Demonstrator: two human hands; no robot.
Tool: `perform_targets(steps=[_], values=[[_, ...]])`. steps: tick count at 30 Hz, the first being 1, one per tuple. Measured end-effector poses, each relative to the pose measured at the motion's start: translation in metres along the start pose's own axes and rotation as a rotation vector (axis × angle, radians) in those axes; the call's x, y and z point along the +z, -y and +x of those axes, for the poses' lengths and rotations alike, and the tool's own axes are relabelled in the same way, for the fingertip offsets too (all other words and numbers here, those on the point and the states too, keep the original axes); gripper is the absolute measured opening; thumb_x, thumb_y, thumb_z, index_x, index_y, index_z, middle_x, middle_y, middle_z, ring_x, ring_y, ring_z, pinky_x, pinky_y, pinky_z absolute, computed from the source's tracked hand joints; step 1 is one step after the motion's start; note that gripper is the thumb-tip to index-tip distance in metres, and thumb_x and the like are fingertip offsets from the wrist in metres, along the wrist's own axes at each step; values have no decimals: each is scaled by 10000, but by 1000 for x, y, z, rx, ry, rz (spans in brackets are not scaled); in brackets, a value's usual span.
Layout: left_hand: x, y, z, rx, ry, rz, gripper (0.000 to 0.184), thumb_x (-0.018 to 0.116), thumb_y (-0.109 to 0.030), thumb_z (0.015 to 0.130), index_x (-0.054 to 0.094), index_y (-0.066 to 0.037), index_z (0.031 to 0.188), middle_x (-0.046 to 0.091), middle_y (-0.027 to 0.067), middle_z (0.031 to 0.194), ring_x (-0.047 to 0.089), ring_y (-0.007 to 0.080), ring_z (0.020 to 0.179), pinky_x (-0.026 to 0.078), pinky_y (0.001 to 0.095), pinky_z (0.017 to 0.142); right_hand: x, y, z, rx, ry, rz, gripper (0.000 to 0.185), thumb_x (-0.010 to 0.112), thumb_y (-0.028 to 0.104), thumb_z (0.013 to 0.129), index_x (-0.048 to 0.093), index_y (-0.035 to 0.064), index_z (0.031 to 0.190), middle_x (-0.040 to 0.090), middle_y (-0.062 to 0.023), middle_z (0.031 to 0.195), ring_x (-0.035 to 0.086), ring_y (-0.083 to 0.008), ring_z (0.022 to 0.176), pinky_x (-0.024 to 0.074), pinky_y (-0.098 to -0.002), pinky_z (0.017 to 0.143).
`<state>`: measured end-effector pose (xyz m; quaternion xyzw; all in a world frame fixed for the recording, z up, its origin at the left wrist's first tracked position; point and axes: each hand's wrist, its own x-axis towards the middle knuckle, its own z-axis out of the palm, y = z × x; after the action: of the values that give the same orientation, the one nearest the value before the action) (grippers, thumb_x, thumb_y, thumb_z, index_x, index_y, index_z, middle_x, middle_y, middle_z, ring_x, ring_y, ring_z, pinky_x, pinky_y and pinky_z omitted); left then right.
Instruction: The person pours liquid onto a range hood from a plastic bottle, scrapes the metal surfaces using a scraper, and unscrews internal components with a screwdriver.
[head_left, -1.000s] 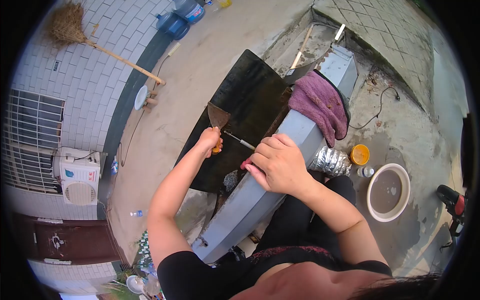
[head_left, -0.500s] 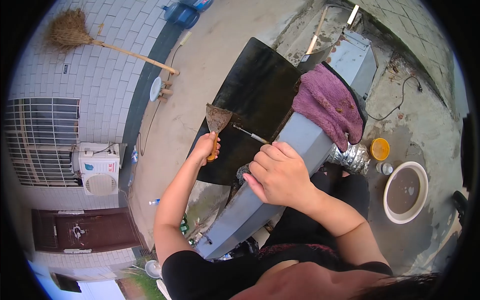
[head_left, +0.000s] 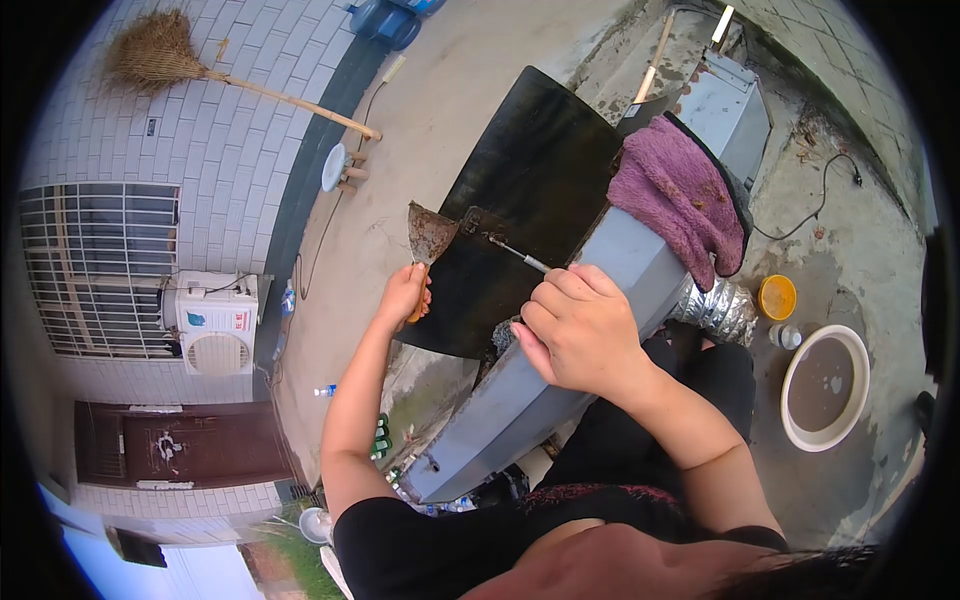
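Note:
My left hand is closed around the orange-yellow handle of a putty knife, whose wide blade is caked with brown grime. The blade overlaps the left edge of a large black panel in view. In my right hand is a thin metal-shafted spatula, its dark flat end over the panel near the putty knife. A grey scouring pad sits just left of my right hand, partly covered. Below my right hand runs a grey metal housing, with a purple cloth draped over its upper part.
At right, a white basin of murky water stands on wet concrete by a yellow bowl, a small jar and foil ducting. A stool, a broom and an air-conditioner unit are at left.
The putty knife has moved left relative to the panel, away from the spatula. The spatula's dark end now shows more plainly. The whole view has shifted slightly.

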<state>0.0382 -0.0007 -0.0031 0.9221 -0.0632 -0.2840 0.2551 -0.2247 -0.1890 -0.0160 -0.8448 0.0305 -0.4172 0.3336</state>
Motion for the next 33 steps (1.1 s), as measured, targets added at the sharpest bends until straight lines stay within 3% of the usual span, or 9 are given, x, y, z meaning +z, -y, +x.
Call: perform_targets(steps=[5, 17, 26, 33], values=[[-25, 27, 8, 18, -12, 43, 351, 382, -386, 891, 443, -61, 775, 450, 38, 524, 426, 133, 381, 380, 262, 368, -2, 1, 0, 1, 17, 1, 133, 617, 182, 647, 545, 71, 656, 530, -35, 715, 529, -195, 794, 402, -321, 756], [17, -20, 42, 5, -60, 51, 340, 427, -349, 878, 437, -38, 739, 448, 50, 509, 431, 150, 361, 377, 287, 343, -3, 1, 0, 11, 28, 2, 136, 618, 178, 646, 549, 65, 678, 532, -37, 731, 526, -194, 799, 395, -319, 754], [74, -89, 77, 217, -30, 94, 333, 401, -358, 886, 433, -50, 762, 458, 47, 533, 436, 142, 391, 382, 273, 371, 2, -3, 0, -24, -67, 24, 176, 607, 198, 669, 509, 71, 596, 471, -50, 655, 495, -205, 753, 390, -309, 752], [19, -48, 18, 41, 18, 7, 232, 398, -252, 886, 433, -38, 803, 450, 50, 551, 437, 136, 425, 390, 270, 389, 0, -1, -2, -4, -22, 19, 128, 610, 179, 661, 529, 82, 640, 506, -32, 695, 525, -189, 781, 403, -312, 747]])
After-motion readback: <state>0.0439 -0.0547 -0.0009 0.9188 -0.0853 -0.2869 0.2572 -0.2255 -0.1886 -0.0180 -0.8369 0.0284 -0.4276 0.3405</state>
